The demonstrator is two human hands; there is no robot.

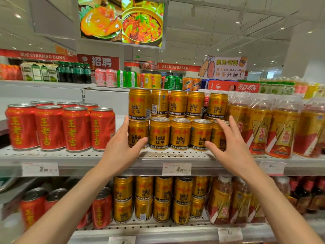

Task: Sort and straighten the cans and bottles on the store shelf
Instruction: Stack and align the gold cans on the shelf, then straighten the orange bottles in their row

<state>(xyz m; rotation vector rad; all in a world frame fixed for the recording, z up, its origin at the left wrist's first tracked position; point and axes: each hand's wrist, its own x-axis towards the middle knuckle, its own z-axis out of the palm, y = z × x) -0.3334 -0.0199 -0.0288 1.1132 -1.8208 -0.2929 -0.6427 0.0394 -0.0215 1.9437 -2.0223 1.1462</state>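
Gold Red Bull cans (179, 133) stand in a front row on the middle shelf (158, 155), with a second layer of gold cans (177, 103) stacked behind and above. My left hand (123, 147) cups the leftmost front can (136, 132), thumb in front and fingers along its left side. At the other end of the row, my right hand (230, 143) curls around the rightmost front can (217, 136). One upper can (159, 101) shows its back label. Red Wang Lao Ji cans (59, 127) stand to the left.
Wrapped gold-and-red bottles (270, 127) crowd the shelf right of the cans. A gap separates the red cans from the gold ones. The lower shelf (158, 231) holds more gold cans, red cans and bottles. Price tags hang on the shelf edge (176, 169).
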